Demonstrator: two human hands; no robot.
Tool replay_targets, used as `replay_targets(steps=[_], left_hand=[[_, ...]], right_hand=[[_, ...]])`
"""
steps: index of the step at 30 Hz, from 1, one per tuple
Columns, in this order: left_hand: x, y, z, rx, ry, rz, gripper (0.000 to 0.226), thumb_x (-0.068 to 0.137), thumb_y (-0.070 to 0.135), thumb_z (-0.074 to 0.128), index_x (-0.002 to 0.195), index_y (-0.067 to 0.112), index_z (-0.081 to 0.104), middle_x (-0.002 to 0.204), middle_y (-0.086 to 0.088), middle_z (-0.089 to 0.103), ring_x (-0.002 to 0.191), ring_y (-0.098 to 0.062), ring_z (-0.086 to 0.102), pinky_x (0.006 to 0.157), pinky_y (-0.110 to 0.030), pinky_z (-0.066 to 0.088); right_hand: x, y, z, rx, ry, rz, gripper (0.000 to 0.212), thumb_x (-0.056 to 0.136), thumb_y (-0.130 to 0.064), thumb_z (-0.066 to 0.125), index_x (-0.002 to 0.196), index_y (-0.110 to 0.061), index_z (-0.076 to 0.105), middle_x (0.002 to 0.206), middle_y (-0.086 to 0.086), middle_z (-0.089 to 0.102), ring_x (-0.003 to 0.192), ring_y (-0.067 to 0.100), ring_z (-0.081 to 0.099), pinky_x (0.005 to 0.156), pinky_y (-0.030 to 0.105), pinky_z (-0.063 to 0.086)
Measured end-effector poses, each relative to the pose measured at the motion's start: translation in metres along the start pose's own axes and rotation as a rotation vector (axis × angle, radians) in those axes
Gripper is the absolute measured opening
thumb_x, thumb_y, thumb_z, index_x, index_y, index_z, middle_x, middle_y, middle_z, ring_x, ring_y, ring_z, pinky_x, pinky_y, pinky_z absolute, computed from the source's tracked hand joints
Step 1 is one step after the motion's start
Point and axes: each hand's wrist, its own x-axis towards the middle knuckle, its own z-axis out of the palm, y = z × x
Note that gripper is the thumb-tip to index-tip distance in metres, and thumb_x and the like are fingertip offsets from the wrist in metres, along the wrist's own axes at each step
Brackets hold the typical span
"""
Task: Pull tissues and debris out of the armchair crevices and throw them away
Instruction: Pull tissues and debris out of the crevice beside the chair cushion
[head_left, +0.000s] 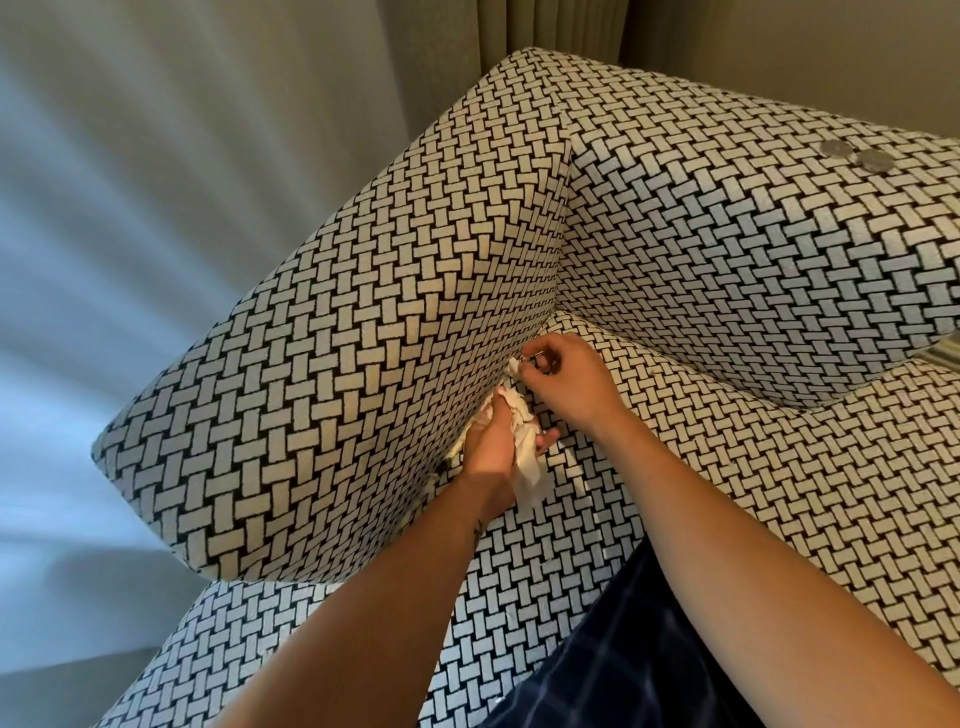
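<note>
Armchair crevice: left hand clutches tissues, right hand pinches scrap.

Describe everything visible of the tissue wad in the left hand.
The tissue wad is thin white-to-cream paper, crumpled, seemingly several pieces bunched together. The left hand holds it in a curled grip that hides its middle. Crinkled edges poke out above the fingers, and a longer flap hangs below the palm. It sits low where the seat cushion meets the armrest. The right hand pinches a separate small scrap just above it.
</note>
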Motion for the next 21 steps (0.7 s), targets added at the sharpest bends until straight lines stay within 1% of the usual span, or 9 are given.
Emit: replay_targets(steps=[3, 5, 8, 9, 13, 16, 17, 19, 21], left_hand=[[-0.002, 0.001, 0.003, 0.010, 0.032, 0.010, 0.028, 0.106, 0.030, 0.050, 0.111, 0.005, 0.063, 0.078, -0.008, 0.065, 0.044, -0.013, 0.062, 0.063, -0.036, 0.062], [-0.002, 0.002, 0.004, 0.040, 0.058, 0.003, 0.029, 0.106, 0.029, 0.051, 0.113, 0.004, 0.064, 0.074, -0.006, 0.066, 0.042, -0.013, 0.062, 0.057, -0.032, 0.061], [-0.004, 0.004, 0.007, 0.053, 0.093, -0.031, 0.023, 0.105, 0.028, 0.054, 0.106, 0.008, 0.065, 0.073, -0.005, 0.064, 0.037, -0.017, 0.061, 0.044, -0.026, 0.057], [-0.004, 0.004, 0.007, 0.055, 0.102, -0.036, 0.022, 0.105, 0.028, 0.054, 0.108, 0.009, 0.065, 0.074, -0.005, 0.063, 0.037, -0.018, 0.061, 0.044, -0.026, 0.056], [0.001, 0.001, 0.006, 0.055, 0.112, -0.033, 0.028, 0.105, 0.027, 0.054, 0.122, 0.006, 0.060, 0.073, -0.005, 0.060, 0.037, -0.017, 0.060, 0.073, -0.038, 0.056], [0.004, -0.001, 0.005, 0.046, 0.112, -0.022, 0.025, 0.106, 0.025, 0.053, 0.121, 0.006, 0.057, 0.069, -0.007, 0.055, 0.034, -0.016, 0.057, 0.073, -0.041, 0.055], [0.005, -0.002, 0.005, 0.038, 0.104, -0.019, 0.024, 0.106, 0.025, 0.052, 0.120, 0.006, 0.056, 0.069, -0.007, 0.054, 0.033, -0.016, 0.056, 0.076, -0.044, 0.055], [0.006, -0.003, 0.003, 0.027, 0.093, -0.020, 0.028, 0.106, 0.026, 0.052, 0.124, 0.006, 0.055, 0.072, -0.007, 0.054, 0.034, -0.016, 0.056, 0.090, -0.050, 0.054], [0.004, -0.003, 0.003, 0.017, 0.081, -0.019, 0.035, 0.105, 0.030, 0.052, 0.130, 0.004, 0.053, 0.081, -0.008, 0.055, 0.034, -0.016, 0.057, 0.090, -0.048, 0.053]], right_hand=[[0.009, 0.009, 0.007, -0.116, -0.097, 0.028, 0.030, 0.088, -0.038, 0.073, 0.115, -0.023, 0.070, 0.113, 0.000, 0.059, 0.101, 0.016, 0.061, 0.088, 0.034, 0.053], [0.012, 0.010, 0.011, -0.206, -0.078, 0.005, 0.030, 0.090, -0.039, 0.072, 0.116, -0.024, 0.071, 0.114, 0.001, 0.061, 0.103, 0.019, 0.061, 0.087, 0.037, 0.053], [0.016, 0.010, 0.011, -0.263, -0.041, 0.001, 0.031, 0.094, -0.038, 0.066, 0.121, -0.023, 0.071, 0.118, 0.001, 0.064, 0.106, 0.022, 0.062, 0.083, 0.033, 0.050], [0.017, 0.011, 0.010, -0.271, -0.051, -0.003, 0.032, 0.095, -0.038, 0.065, 0.123, -0.022, 0.070, 0.121, 0.001, 0.064, 0.108, 0.022, 0.061, 0.084, 0.032, 0.048], [0.020, 0.013, 0.005, -0.193, -0.112, 0.037, 0.031, 0.095, -0.039, 0.063, 0.119, -0.020, 0.072, 0.121, 0.000, 0.063, 0.108, 0.021, 0.060, 0.092, 0.040, 0.051], [0.019, 0.013, 0.000, -0.034, -0.086, 0.091, 0.017, 0.094, -0.029, 0.065, 0.097, -0.013, 0.070, 0.102, 0.004, 0.070, 0.093, 0.025, 0.065, 0.087, 0.042, 0.055], [0.018, 0.012, -0.001, 0.028, -0.082, 0.101, 0.015, 0.094, -0.025, 0.065, 0.092, -0.011, 0.069, 0.094, 0.006, 0.072, 0.087, 0.027, 0.067, 0.083, 0.043, 0.056], [0.015, 0.007, -0.006, 0.093, -0.092, 0.103, 0.013, 0.093, -0.020, 0.065, 0.090, -0.009, 0.068, 0.086, 0.009, 0.072, 0.080, 0.028, 0.068, 0.076, 0.040, 0.056], [0.010, 0.002, -0.010, 0.115, -0.109, 0.096, 0.012, 0.093, -0.019, 0.064, 0.090, -0.007, 0.067, 0.085, 0.010, 0.071, 0.074, 0.024, 0.064, 0.070, 0.035, 0.053]])
